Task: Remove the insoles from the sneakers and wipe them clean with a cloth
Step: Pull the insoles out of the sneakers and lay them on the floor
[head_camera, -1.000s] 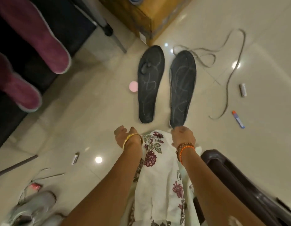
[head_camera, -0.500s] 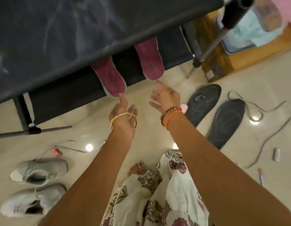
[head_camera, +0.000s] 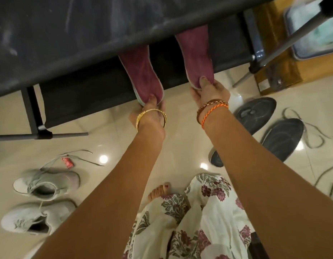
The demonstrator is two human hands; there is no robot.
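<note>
Left hand: my left hand (head_camera: 152,109) pinches the near tip of the left maroon insole (head_camera: 143,75), thumb on top, fingers curled beneath.
Right hand: my right hand (head_camera: 210,92) pinches the near tip of the right maroon insole (head_camera: 196,57) the same way.
Maroon insoles: at 12 o'clock from my hands, side by side but apart, their far ends hidden under the edge of the dark table (head_camera: 87,34).
Black insoles: two black insoles (head_camera: 255,114) lie flat on the tiled floor (head_camera: 115,146) at 3 o'clock, close together, chalky marks on them.
Sneakers: a pair of pale sneakers (head_camera: 46,186) at 8 o'clock, laces loose.
Laces: a grey lace (head_camera: 311,135) loops on the floor at 3 o'clock, beside the black insoles.
Cloth: I cannot tell where it is.
Wrists: gold bangle (head_camera: 150,116) on the left, orange and brown threads (head_camera: 210,111) on the right.
</note>
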